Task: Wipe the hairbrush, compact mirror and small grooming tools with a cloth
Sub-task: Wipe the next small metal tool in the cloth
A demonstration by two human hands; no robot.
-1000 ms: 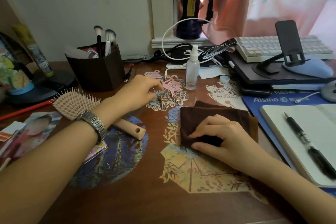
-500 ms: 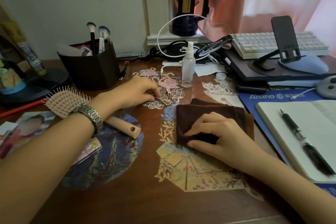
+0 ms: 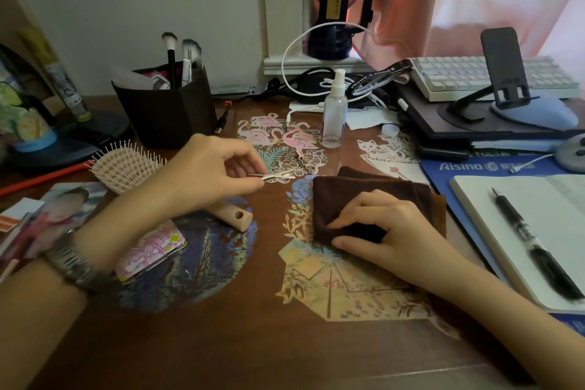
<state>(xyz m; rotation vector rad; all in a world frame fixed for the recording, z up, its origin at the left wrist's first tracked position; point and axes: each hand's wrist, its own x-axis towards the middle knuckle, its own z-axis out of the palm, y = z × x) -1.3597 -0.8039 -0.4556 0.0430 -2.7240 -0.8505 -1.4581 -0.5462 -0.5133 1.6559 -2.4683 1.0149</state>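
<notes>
We hold a little tool and a cloth.
Our left hand [image 3: 209,174] pinches thin shiny tweezers [image 3: 278,175] above the desk [image 3: 253,342]. Our right hand [image 3: 380,228] grips the folded brown cloth [image 3: 364,187].

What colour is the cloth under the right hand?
Dark brown, with a lighter brown layer showing at its right edge: cloth, right hand. Head view, the only one.

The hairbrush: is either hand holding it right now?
No: the hairbrush lies on the desk; the left hand pinches a small metal tool, the right hand grips the cloth.
</notes>
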